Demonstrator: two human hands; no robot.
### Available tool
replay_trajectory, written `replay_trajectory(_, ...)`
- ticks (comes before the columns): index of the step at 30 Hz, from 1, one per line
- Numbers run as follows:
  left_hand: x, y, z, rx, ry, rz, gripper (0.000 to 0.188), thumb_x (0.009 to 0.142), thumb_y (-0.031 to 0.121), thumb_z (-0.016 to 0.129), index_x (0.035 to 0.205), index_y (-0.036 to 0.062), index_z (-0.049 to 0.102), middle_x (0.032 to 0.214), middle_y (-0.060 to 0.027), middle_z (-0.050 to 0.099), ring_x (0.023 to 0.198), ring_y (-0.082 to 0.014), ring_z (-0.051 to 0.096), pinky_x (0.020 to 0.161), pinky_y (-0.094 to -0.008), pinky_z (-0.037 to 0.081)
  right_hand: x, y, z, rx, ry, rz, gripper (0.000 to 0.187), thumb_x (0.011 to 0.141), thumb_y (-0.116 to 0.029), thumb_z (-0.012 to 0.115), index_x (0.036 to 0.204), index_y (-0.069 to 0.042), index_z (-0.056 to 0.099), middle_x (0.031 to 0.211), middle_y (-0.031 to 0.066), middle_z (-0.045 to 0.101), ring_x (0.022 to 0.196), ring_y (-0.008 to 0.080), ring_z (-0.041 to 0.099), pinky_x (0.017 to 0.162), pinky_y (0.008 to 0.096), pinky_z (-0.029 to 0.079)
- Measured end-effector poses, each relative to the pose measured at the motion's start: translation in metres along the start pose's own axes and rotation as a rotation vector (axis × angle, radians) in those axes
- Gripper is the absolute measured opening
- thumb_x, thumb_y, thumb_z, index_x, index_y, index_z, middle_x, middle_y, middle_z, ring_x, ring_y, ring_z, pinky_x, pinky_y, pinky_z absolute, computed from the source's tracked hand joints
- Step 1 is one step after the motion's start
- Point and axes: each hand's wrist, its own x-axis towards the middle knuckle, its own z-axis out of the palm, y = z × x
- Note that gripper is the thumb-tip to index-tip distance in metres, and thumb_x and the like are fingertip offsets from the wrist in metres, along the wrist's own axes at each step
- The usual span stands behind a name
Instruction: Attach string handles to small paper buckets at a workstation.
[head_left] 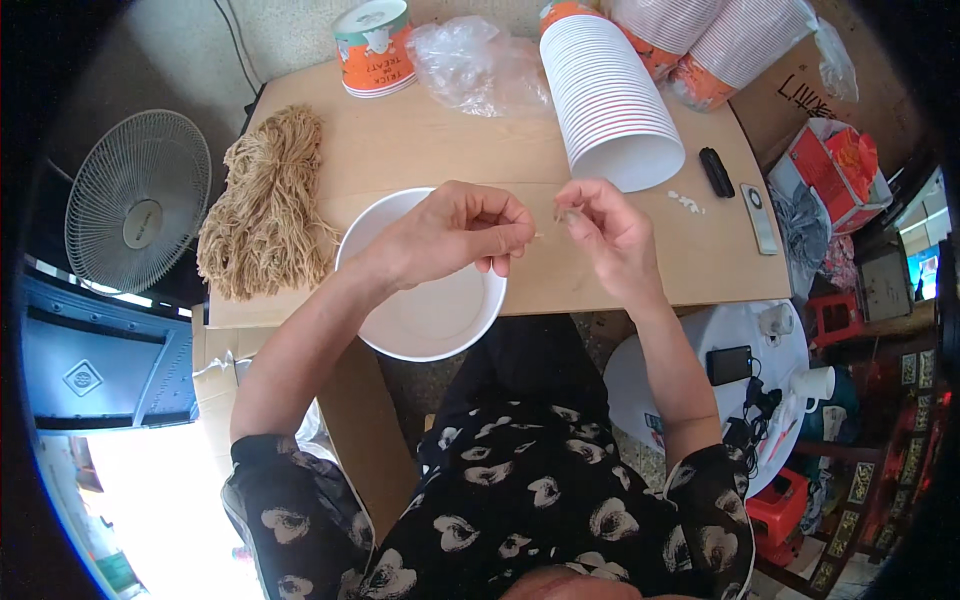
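Pinched tight between the thumb and first finger of my left hand [455, 232] is a thin tan string [545, 234], and my right hand [600, 225] pinches the other end of it the same way, so both hands are closed on that one little piece. I hold it stretched between my hands, right above the far edge of the white paper bowl [425, 320], maybe so I can see it well and keep it from going slack. The white paper bowl sits close to me at the near edge of the cardboard table top [450, 140], where my hands can reach it easily. To the left of the bowl lies a big bundle of tan strings [265, 205], close enough for me to grab more. Behind the bowl and to its right, a long stack of white bowls [610, 95] lies on its side, with more stacks behind it. Behind the bowl sits a crumpled clear plastic bag [475, 65], and beside that an orange and green paper tub [375, 45]. Farther right of the bowl I see a small black thing [716, 172] and a slim grey remote [760, 215]. Far left of the bowl, off the table, stands a round fan [135, 210].
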Motion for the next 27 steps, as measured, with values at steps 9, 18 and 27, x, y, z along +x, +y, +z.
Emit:
replay_trajectory(9,0.004,0.000,-0.002,-0.028,0.081,-0.066,0.019,0.097,0.021,0.067,0.101,0.0029,0.070,0.083,-0.0010,0.068,0.070,-0.0079,0.064,0.062,-0.0219,0.048,-0.008,-0.023,-0.004,-0.542,-0.015,-0.330,0.022,0.074,-0.013,0.085,0.086,-0.004,0.068,0.098,0.0061,0.061,0.088,0.0204,0.057,0.083,0.0336,0.045)
replay_trajectory(18,0.006,0.003,0.002,-0.034,0.094,-0.064,0.020,0.095,0.019,0.068,0.099,-0.0007,0.070,0.082,-0.0036,0.069,0.068,-0.0086,0.065,0.060,-0.0219,0.050,-0.012,-0.012,0.012,-0.468,0.131,-0.214,0.017,0.076,-0.005,0.082,0.088,-0.003,0.071,0.088,0.0045,0.067,0.084,0.0203,0.062,0.083,0.0338,0.047)
replay_trajectory(27,0.007,0.005,0.004,0.000,0.147,-0.082,0.021,0.096,0.019,0.066,0.096,-0.0015,0.069,0.082,-0.0045,0.069,0.067,-0.0086,0.065,0.057,-0.0214,0.049,-0.044,-0.020,0.015,-0.260,-0.068,0.107,0.017,0.093,-0.006,0.067,0.106,0.005,0.068,0.076,0.0032,0.069,0.073,0.0106,0.065,0.070,0.0264,0.053)
